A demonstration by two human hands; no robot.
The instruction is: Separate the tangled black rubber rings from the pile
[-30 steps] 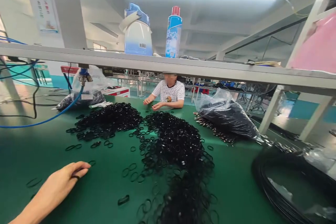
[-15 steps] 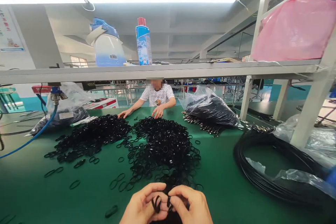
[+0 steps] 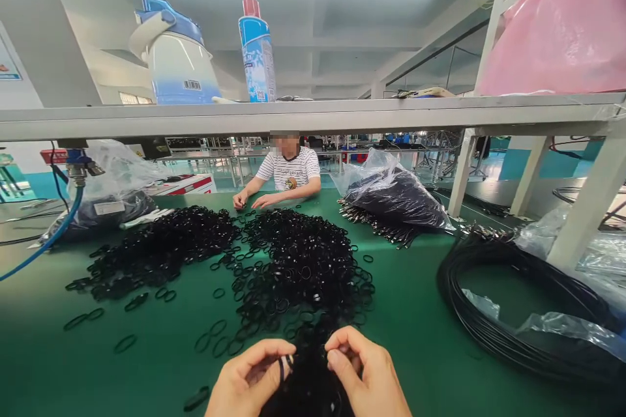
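Your left hand (image 3: 249,381) and right hand (image 3: 366,378) both have fingers pinched on black rubber rings (image 3: 306,378) at the near edge of the green desk (image 3: 415,313), touching the big ring pile (image 3: 303,267).

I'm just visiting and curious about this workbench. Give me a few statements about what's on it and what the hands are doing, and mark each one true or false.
1. Both hands, the left hand and the right hand, are at the near edge of the pile of black rings. True.
2. The table has a red top. False: it is green.
3. A spray can stands on the shelf above the table. True.
4. The bag on the shelf at the right is blue. False: the bag is pink.
5. A coil of black cable lies right of the rings. True.
6. Nobody else is at the table. False: a person in a striped shirt sits across it.
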